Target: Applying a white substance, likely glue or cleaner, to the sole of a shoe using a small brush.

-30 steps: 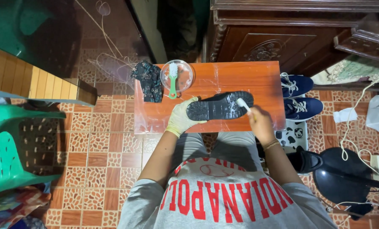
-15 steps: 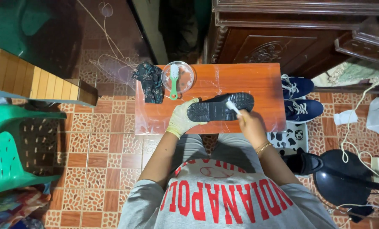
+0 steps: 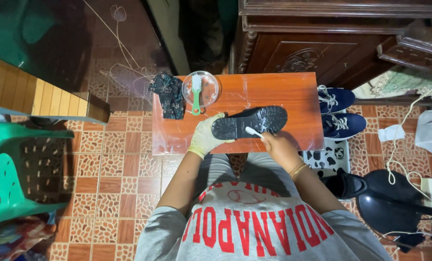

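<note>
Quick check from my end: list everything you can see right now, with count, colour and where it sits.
black shoe: 1, sole up, on the table, held
small brush: 1, white, against the sole
table: 1, orange-red wood, centre
clear bowl: 1, table's far left corner
green brush: 1, white bristles, across the bowl
dark cloth: 1, patterned, table's left edge
blue sneakers: 2, floor right of table
green chair: 1, left
wooden cabinet: 1, dark, behind table
left hand: yellowish glove, gripping the shoe's heel end
right hand: bare, holding the small brush
</note>
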